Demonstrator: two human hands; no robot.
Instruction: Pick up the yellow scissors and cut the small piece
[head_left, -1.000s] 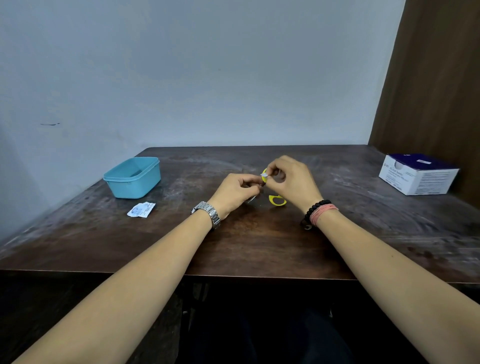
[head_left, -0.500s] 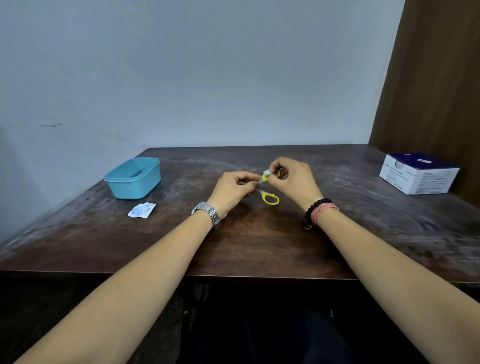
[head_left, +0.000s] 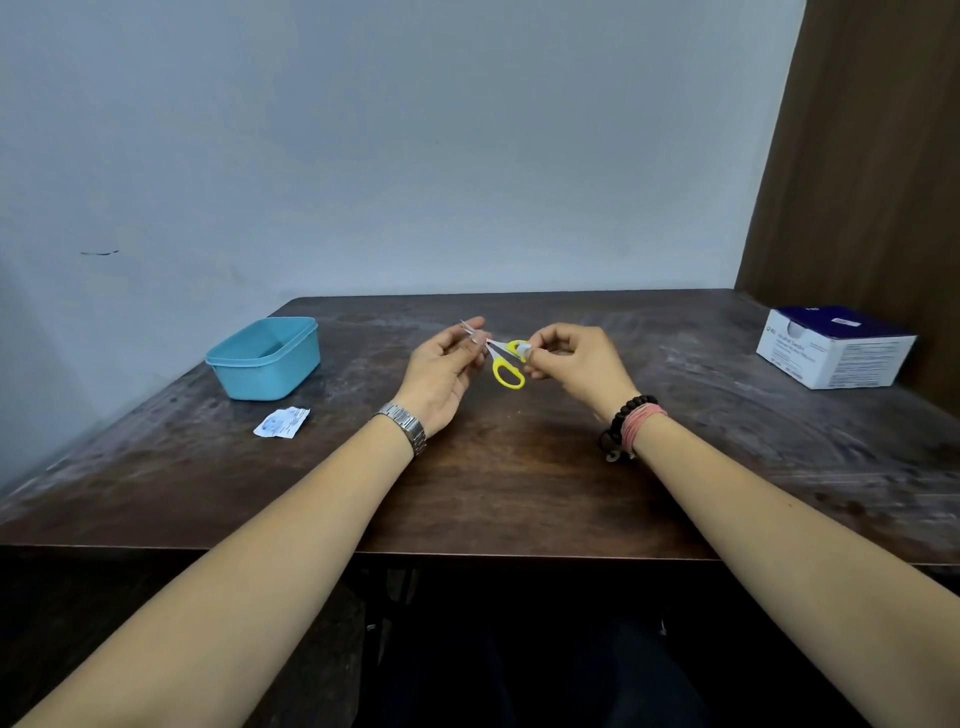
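Yellow scissors (head_left: 506, 364): held in the air between both hands, handles rightward.
Left hand (head_left: 441, 371): fingertips pinch the blades.
Right hand (head_left: 576, 364): pinches a small white piece (swab?) against the upper handle loop.

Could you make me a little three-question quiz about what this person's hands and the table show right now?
1. True or false: the scissors lie flat on the table.
2. Which hand pinches the blades: left hand or right hand?
3. What stands nearest the torn wrapper: A the teal tub, B the white box?

Key: 1 false, both hands hold them up; 2 left hand; 3 A.
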